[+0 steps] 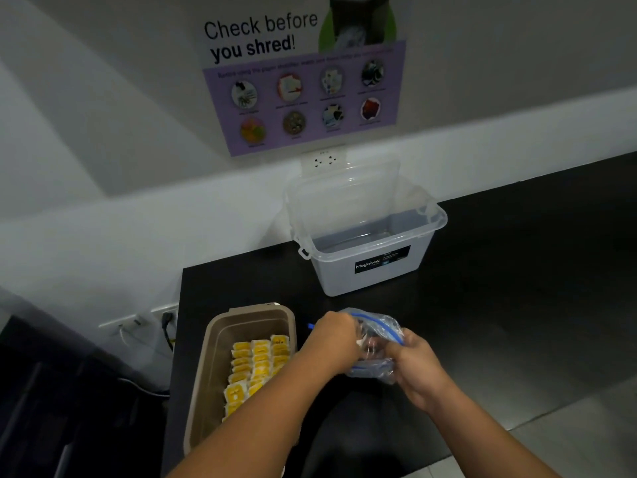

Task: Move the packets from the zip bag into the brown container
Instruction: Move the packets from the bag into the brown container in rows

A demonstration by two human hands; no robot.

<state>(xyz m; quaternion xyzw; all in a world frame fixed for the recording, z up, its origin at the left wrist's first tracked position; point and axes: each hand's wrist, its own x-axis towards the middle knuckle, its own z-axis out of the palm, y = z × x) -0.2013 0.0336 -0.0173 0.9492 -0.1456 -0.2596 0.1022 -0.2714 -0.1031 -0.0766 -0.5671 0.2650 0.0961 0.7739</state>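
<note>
Two hands meet on the zip bag (375,336), which lies on the black counter (499,270) just to the right of the brown container (213,339). My left hand (339,339) sits at the bag's blue-zipped mouth, on the side facing the container, with its fingers curled and hidden by the plastic. I cannot tell whether they pinch a packet or only the bag's edge. My right hand (413,367) grips the crumpled side of the bag farthest from the container, fingers wrapped round the plastic.

The container's long axis runs from me toward the wall. Yellow packets (256,363) stand in about three rows along that axis, filling the near and middle part; the far end shows bare floor. A clear box (372,270) with its lid up stands beyond the container, to the right and near the wall.

I judge the coming move to be a short carry leftward. The left hand is nearer the container, and the bag's mouth opens toward it.
</note>
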